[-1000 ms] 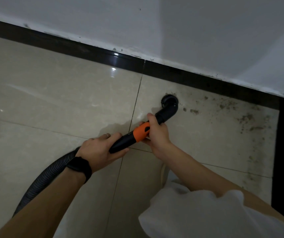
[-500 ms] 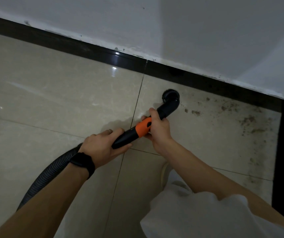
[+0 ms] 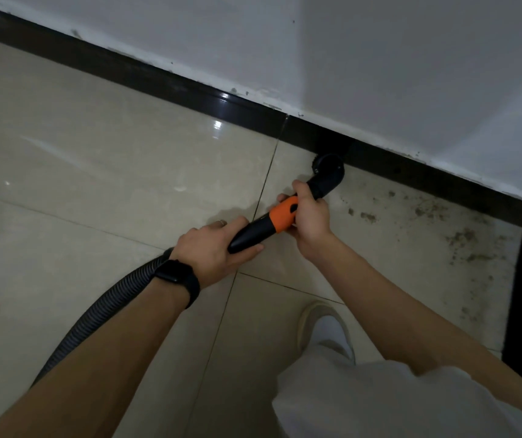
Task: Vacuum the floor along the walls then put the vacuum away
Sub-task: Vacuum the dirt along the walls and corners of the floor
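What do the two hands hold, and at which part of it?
Both hold the vacuum wand. The left hand grips its black rear end, where the ribbed hose joins; the right hand grips at the orange collar, behind the round brush head.

The black round plastic vacuum nozzle (image 3: 327, 172) sits on the glossy beige tiled floor (image 3: 95, 153), up against the black skirting board (image 3: 158, 80) along its far edge, under the white wall (image 3: 379, 58). On the black-and-orange wand (image 3: 280, 218) behind it, the right hand (image 3: 310, 216) grips next to the nozzle, the left hand (image 3: 212, 248) nearer, the black ribbed hose (image 3: 95, 314) trailing near-left. Brown dirt specks (image 3: 462, 238) lie right of the nozzle.
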